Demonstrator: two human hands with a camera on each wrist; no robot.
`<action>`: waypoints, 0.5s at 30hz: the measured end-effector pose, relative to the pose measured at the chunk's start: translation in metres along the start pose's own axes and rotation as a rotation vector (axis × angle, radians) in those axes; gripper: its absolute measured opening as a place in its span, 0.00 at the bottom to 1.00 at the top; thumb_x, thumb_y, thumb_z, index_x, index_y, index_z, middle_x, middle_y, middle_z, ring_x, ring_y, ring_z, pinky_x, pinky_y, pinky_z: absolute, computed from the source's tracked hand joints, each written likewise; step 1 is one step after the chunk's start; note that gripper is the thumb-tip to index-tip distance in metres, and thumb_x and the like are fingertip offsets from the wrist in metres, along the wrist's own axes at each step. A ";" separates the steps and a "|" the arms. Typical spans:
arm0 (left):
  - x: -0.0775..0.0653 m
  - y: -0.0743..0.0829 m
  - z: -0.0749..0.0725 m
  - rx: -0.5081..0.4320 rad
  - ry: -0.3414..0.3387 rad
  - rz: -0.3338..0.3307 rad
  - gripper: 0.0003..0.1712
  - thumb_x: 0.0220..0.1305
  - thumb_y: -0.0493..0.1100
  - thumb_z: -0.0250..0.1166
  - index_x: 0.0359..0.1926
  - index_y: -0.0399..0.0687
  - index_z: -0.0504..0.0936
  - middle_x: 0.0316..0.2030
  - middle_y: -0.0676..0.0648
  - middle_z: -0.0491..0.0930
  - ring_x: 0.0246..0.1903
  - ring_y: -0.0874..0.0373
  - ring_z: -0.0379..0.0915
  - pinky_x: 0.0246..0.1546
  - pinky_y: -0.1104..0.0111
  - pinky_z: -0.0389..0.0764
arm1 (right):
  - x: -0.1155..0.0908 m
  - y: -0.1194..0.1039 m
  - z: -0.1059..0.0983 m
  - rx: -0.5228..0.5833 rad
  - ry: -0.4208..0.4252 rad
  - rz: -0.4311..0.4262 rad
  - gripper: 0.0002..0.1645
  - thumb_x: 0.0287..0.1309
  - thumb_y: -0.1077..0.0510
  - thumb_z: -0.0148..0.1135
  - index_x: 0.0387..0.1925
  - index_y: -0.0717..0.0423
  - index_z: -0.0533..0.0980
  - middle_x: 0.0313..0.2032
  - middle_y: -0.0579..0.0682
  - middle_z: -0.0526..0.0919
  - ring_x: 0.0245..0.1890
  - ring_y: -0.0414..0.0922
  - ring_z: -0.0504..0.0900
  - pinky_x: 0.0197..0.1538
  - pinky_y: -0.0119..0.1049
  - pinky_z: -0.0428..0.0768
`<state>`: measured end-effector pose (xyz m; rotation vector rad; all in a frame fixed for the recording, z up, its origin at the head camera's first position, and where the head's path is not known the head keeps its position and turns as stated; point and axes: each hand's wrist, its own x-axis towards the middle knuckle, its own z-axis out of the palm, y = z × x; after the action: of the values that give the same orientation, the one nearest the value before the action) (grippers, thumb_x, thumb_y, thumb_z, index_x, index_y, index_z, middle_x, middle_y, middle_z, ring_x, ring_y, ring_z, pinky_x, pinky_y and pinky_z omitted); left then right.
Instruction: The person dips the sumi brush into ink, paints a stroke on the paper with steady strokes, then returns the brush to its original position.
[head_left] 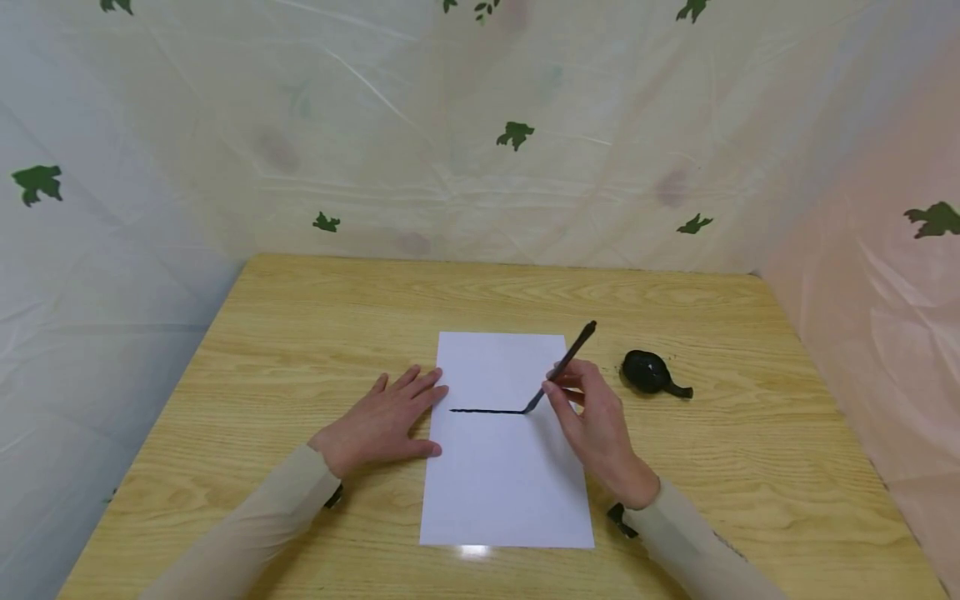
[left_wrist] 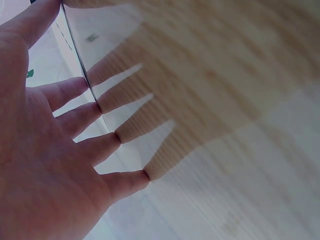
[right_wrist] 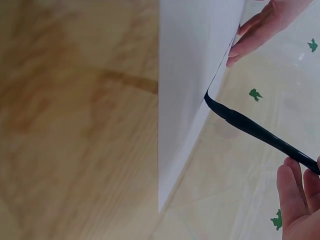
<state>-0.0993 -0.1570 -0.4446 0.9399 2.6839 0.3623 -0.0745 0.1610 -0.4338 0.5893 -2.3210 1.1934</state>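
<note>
A white sheet of paper (head_left: 502, 492) lies on the wooden table, with a thin black line (head_left: 487, 411) running across its middle. My right hand (head_left: 596, 421) pinches a dark brush (head_left: 573, 350), tilted, its bent tip touching the paper at the line's right end. The right wrist view shows the same brush (right_wrist: 255, 130) with its curved black bristles against the sheet (right_wrist: 185, 100). Fingers spread, my left hand (head_left: 382, 425) rests on the table with its fingertips at the paper's left edge. The left wrist view shows that hand (left_wrist: 60, 145) with straight fingers touching the surface.
Right of the paper sits a glossy black rounded container with a short handle or spout (head_left: 647, 372), with small dark specks beside it. The wooden table (head_left: 315, 317) is bordered by pale hanging sheets (head_left: 420, 183) with green leaf shapes at the back and sides.
</note>
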 end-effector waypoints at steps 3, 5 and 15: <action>0.000 0.000 0.000 0.000 0.001 0.001 0.50 0.66 0.66 0.67 0.79 0.47 0.63 0.81 0.44 0.53 0.80 0.39 0.43 0.71 0.33 0.53 | 0.000 0.000 0.000 0.003 -0.002 0.006 0.21 0.59 0.74 0.70 0.52 0.67 0.72 0.42 0.55 0.82 0.42 0.50 0.87 0.45 0.45 0.87; 0.000 0.000 0.000 0.000 0.002 0.001 0.50 0.66 0.66 0.67 0.79 0.47 0.63 0.81 0.44 0.53 0.80 0.40 0.43 0.71 0.33 0.53 | 0.000 -0.001 -0.001 0.007 -0.006 0.015 0.21 0.59 0.74 0.70 0.52 0.67 0.72 0.42 0.55 0.82 0.43 0.50 0.87 0.45 0.44 0.87; -0.001 0.000 0.000 0.000 0.003 0.004 0.50 0.67 0.65 0.67 0.79 0.46 0.63 0.81 0.44 0.53 0.79 0.39 0.44 0.71 0.33 0.53 | -0.001 0.001 -0.002 0.011 0.004 0.012 0.21 0.58 0.75 0.70 0.51 0.67 0.73 0.42 0.55 0.82 0.42 0.50 0.87 0.45 0.42 0.87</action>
<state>-0.0989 -0.1575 -0.4441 0.9452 2.6850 0.3649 -0.0735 0.1637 -0.4340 0.5767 -2.3195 1.2127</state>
